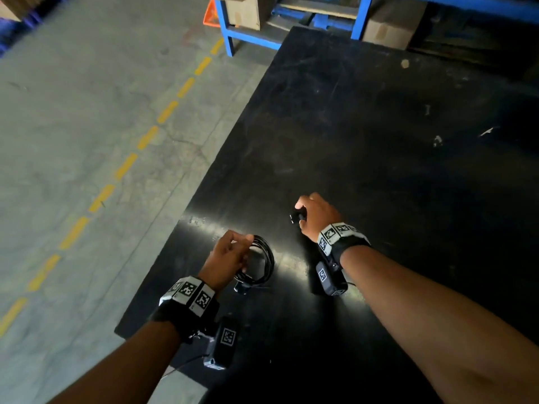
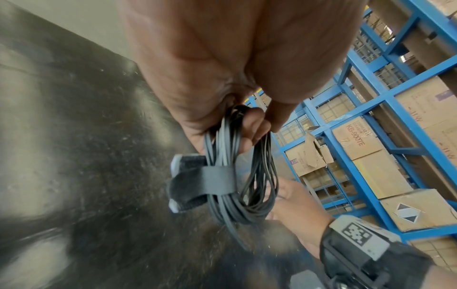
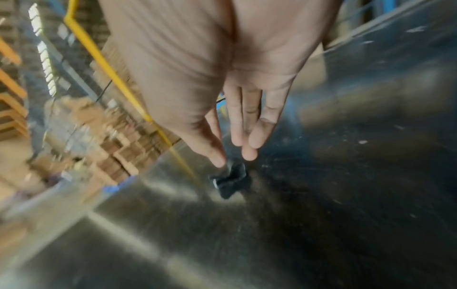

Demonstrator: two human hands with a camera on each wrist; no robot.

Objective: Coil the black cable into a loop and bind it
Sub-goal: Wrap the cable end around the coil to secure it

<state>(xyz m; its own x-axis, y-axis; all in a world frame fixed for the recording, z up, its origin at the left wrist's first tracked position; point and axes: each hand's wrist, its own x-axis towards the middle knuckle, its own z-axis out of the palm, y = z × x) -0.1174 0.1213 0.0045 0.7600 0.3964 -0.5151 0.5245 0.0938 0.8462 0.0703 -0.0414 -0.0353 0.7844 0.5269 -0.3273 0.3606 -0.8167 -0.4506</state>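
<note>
A left hand (image 1: 226, 255) hangs over the bench's (image 1: 379, 141) near-left corner, fingers curled around a coiled black cable (image 1: 261, 263). A black strap (image 2: 210, 179) is wrapped around one side of the coil, its ends sticking out. To the right, farther from the near edge, the right hand (image 1: 316, 218) holds a second small black strap (image 3: 231, 179) at its fingertips, thumb and forefinger pinching it, the other fingers straight.
</note>
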